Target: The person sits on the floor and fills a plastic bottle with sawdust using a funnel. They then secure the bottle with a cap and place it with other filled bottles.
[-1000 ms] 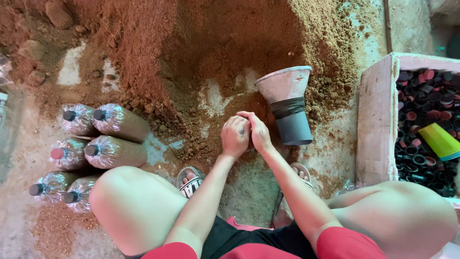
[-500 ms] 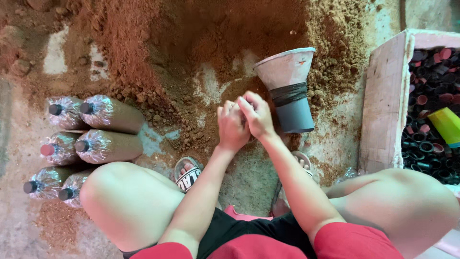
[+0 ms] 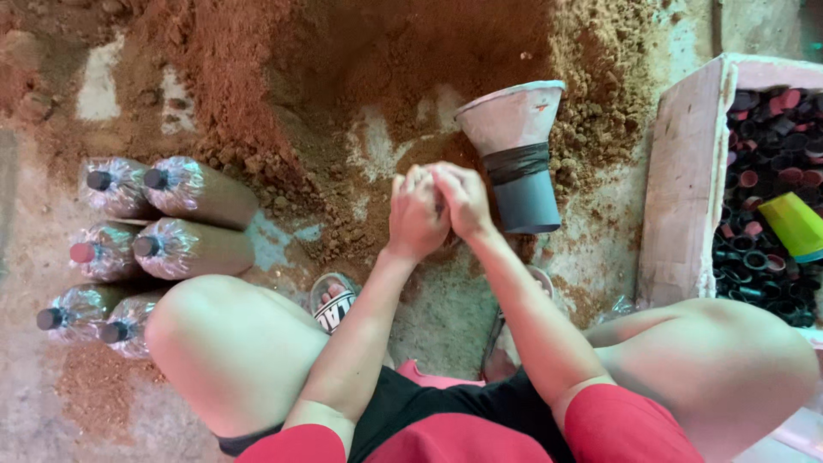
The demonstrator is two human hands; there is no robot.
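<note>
The left hand (image 3: pixel 417 214) and right hand (image 3: pixel 463 201) press together with fingers closed around something hidden, probably loose, crumbly soil (image 3: pixel 343 60), best cupped from below.

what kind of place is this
Probably a small mushroom-growing or bag-filling workshop floor: a heap of reddish sawdust-like material, filled plastic bags with capped necks, and a box of plastic caps.

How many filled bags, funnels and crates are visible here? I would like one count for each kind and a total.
Filled bags: 6
Funnel: 1
Crate of caps: 1
Total: 8
</note>
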